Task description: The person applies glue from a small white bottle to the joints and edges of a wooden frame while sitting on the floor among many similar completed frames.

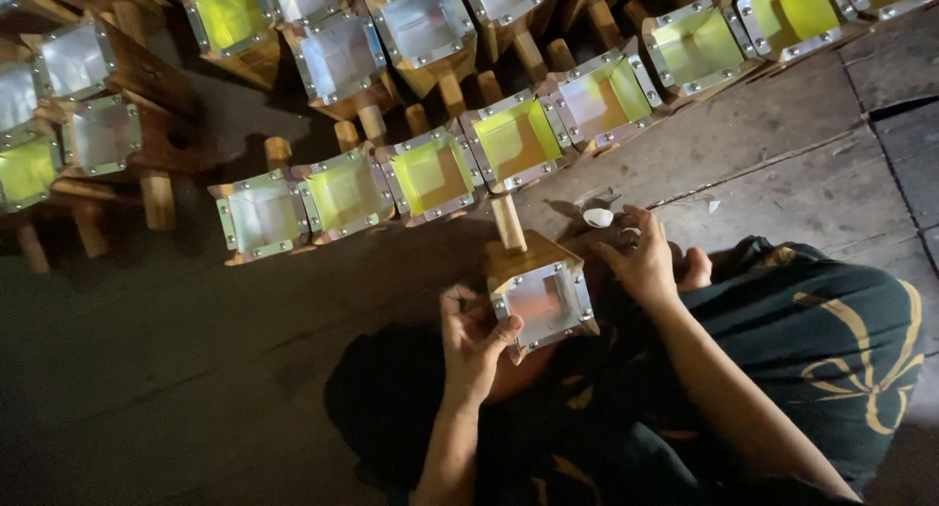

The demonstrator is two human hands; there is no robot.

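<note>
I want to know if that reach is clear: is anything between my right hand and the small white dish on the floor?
Nothing visible blocks it. The right hand hovers just below the small white dish, with only bare floor between them. The wooden box held by the left hand sits off to the side.

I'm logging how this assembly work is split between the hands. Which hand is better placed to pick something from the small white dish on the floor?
The right hand. It hovers just beside the small white dish, fingers free, while the left hand grips the wooden box with the metal frame.
</note>
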